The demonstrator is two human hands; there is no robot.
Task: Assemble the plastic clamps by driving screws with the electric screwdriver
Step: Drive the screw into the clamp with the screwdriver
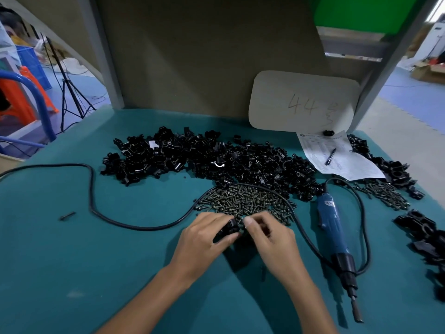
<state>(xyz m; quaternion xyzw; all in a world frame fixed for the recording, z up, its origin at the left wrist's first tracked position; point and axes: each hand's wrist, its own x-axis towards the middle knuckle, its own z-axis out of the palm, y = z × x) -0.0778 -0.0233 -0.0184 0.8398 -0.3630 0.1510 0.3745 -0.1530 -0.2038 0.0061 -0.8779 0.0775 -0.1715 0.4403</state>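
Note:
My left hand [204, 239] grips a black plastic clamp [228, 229] just in front of the pile of dark screws [245, 201]. My right hand [269, 235] meets it from the right, fingertips pinched together at the clamp's edge; what they pinch is too small to make out. The blue electric screwdriver [333, 227] lies on the green table [72, 261] to the right of my hands, bit pointing toward me. A wide heap of loose black clamp parts [204, 157] spreads behind the screws.
The screwdriver's black cord [92, 208] loops across the table's left half and round the screws. More screws [385, 194] and black parts [426, 235] lie at right. A paper with a pen [331, 156] and a board marked 44 [303, 102] stand at the back right.

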